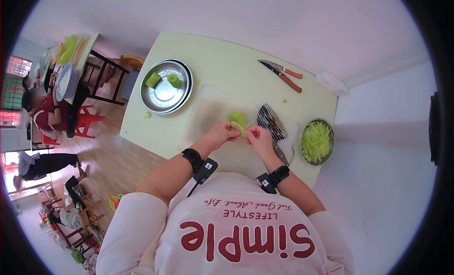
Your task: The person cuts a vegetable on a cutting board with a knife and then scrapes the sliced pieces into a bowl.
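Observation:
My left hand and my right hand meet over a white cutting board. Both pinch a thin piece of pale green vegetable between their fingertips. Just beyond it, a chunk of green vegetable sits on the board, partly covered by the held piece. To the right of my right hand lies a cleaver with a black-and-white patterned blade, its grey handle toward me.
Stacked steel bowls at left hold two green chunks. A steel bowl of green shreds stands at right. Two knives lie near the far edge. Across the room, a seated person works beside a basin.

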The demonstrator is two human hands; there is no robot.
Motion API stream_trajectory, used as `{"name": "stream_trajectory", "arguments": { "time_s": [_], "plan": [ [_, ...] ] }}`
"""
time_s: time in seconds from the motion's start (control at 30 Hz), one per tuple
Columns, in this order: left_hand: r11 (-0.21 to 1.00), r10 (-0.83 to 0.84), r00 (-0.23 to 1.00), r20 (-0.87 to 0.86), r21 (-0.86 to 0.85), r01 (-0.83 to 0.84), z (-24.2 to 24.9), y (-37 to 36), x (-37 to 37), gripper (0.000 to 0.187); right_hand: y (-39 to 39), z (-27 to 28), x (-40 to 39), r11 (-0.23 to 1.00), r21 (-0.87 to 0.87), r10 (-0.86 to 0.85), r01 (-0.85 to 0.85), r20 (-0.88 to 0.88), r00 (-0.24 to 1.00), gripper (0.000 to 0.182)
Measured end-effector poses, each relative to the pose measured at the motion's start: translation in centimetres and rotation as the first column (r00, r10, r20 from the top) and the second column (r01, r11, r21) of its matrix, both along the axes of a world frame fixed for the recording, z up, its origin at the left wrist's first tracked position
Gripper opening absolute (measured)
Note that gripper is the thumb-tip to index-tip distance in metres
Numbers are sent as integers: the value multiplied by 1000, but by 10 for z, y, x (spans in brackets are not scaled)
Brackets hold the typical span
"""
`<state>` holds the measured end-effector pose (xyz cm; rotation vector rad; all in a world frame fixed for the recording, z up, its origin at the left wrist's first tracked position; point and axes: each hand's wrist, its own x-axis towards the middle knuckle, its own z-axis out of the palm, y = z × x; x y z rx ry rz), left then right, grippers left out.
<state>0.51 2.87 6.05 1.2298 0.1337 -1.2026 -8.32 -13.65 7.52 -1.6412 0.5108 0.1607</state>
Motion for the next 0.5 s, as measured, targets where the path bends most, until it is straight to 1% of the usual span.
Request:
{"name": "stream_trajectory", "arguments": {
  "time_s": [0.03,0.07,0.1,0.13,0.17,0.2,0.23,0.27,0.3,0.33,0.37,0.4,0.43,0.5],
  "plan": [
    [1000,2,1000,-4,-1,-2,-2,2,-2,20,1,3,-2,997,37,-72,74,-37,997,10],
    [999,-2,1000,13,38,1,-3,4,-3,19,1,5,-4,986,70,-145,151,-76,986,9],
    [997,-9,1000,26,79,7,-6,5,-4,18,-1,3,-7,986,69,-147,152,-82,986,9],
    [997,-12,1000,26,76,10,-7,8,0,18,-5,0,-9,978,40,-203,205,-64,977,8],
    [959,-257,937,235,184,217,-9,14,4,19,-9,-3,-11,966,11,-257,258,-46,965,7],
    [864,-493,775,396,326,383,-10,18,5,20,-13,-5,-15,965,7,-262,262,-50,964,7],
    [863,-496,773,395,322,389,-11,18,6,20,-17,-6,-17,960,-26,-278,277,-53,959,7],
    [781,-619,613,490,463,418,-12,19,5,22,-19,-8,-19,955,-59,-294,291,-55,954,6],
    [688,-725,424,543,601,407,-9,19,6,23,-19,-5,-19,953,-59,-299,296,-56,953,6],
    [685,-728,421,542,601,412,-7,19,8,23,-18,-1,-18,956,-35,-292,290,-114,950,6],
    [723,-675,485,557,632,279,-5,16,10,31,-17,2,-18,958,-11,-283,285,-172,944,5],
    [742,-613,539,578,655,141,-2,13,11,39,-16,2,-18,956,-13,-289,291,-173,941,5],
    [743,-615,536,579,653,147,1,9,12,39,-14,2,-17,952,-8,-303,307,-176,937,5],
    [793,-509,494,705,607,-49,5,5,12,54,-10,-1,-19,946,-2,-318,324,-186,929,5]
  ]
}}
